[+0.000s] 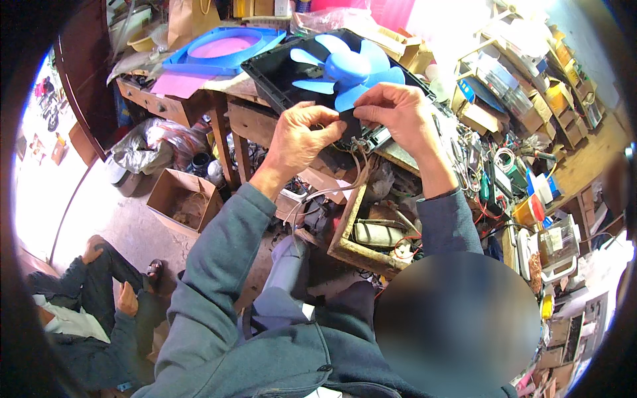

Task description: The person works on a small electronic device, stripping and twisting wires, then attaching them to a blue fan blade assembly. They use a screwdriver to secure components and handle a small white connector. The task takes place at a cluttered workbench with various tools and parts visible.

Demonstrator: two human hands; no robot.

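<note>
My left hand (300, 139) and my right hand (401, 116) are raised close together at the front edge of a black plastic housing (272, 78). Each has thumb and finger pinched; whatever is between the fingertips is too small to make out. Just beyond them, a blue fan blade (348, 66) with several vanes lies in the housing, one vane right behind my right fingertips. Below the hands, pale cables (325, 192) hang down from the bench edge toward my knee. A small metal part (379, 139) sits beneath my right hand.
A blue square frame with a round opening (199, 65) lies on the bench at left. An open wooden drawer (345, 229) juts out near my lap. Tools and wires (488, 169) crowd the right. A cardboard box (182, 202) stands on the floor; another person (86, 298) sits at lower left.
</note>
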